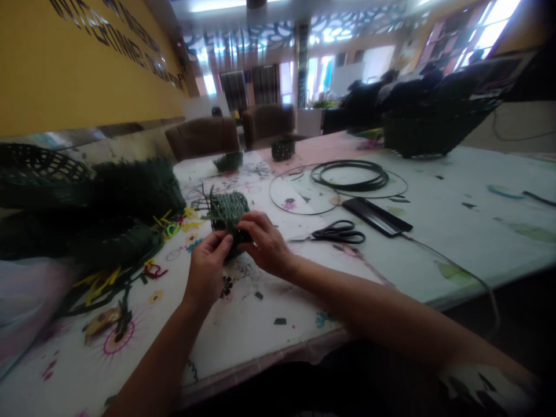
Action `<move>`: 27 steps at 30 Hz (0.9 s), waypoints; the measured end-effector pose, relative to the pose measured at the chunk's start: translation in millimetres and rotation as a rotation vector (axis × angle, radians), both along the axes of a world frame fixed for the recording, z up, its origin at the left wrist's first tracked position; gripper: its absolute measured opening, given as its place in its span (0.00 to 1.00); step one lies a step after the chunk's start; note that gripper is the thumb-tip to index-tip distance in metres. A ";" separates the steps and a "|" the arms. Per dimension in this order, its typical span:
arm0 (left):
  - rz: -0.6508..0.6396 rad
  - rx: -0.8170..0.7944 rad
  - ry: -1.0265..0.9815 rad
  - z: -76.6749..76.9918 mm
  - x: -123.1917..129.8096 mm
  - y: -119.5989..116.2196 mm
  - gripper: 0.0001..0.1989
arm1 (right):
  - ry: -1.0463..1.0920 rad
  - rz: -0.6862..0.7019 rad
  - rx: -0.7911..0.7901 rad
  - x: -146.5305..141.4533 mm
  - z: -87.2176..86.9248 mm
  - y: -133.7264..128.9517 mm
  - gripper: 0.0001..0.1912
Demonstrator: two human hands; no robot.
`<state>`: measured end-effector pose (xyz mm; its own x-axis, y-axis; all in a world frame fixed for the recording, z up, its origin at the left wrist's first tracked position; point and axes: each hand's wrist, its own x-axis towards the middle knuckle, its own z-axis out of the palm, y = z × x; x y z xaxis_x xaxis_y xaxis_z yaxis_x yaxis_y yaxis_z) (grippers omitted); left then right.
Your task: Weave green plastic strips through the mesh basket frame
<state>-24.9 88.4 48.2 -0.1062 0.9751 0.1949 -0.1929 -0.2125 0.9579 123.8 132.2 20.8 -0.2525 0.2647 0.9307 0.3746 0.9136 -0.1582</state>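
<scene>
My left hand (pixel 207 272) and my right hand (pixel 264 243) both grip a small dark green woven plastic-strip basket (pixel 228 211) above the table. Loose strip ends stick up from its left side, and my fingers hide its lower part. Just right of my right hand lie black-handled scissors (pixel 336 233), closed. Farther off is a coil of dark green strip (pixel 350 175), resting on clear round plastic sheets (pixel 299 194). A black comb-like tool (pixel 377 216) lies next to the scissors.
Large dark green woven baskets (pixel 130 191) are heaped at the left table edge, with yellow and red scraps beside them. Small woven baskets (pixel 283 149) stand farther along the paint-stained table (pixel 260 301). A big basket (pixel 434 130) sits at the far right. Brown chairs and seated people are beyond.
</scene>
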 end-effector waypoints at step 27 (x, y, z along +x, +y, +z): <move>0.020 0.034 -0.097 -1.4 0.3 3.1 0.15 | -0.012 -0.050 0.059 -5.1 1.2 -3.9 0.11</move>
<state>-24.5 91.5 46.8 -0.1458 0.9656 0.2153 -0.2794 -0.2489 0.9273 118.7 128.2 22.0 -0.2516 0.2220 0.9420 0.4218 0.9012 -0.0997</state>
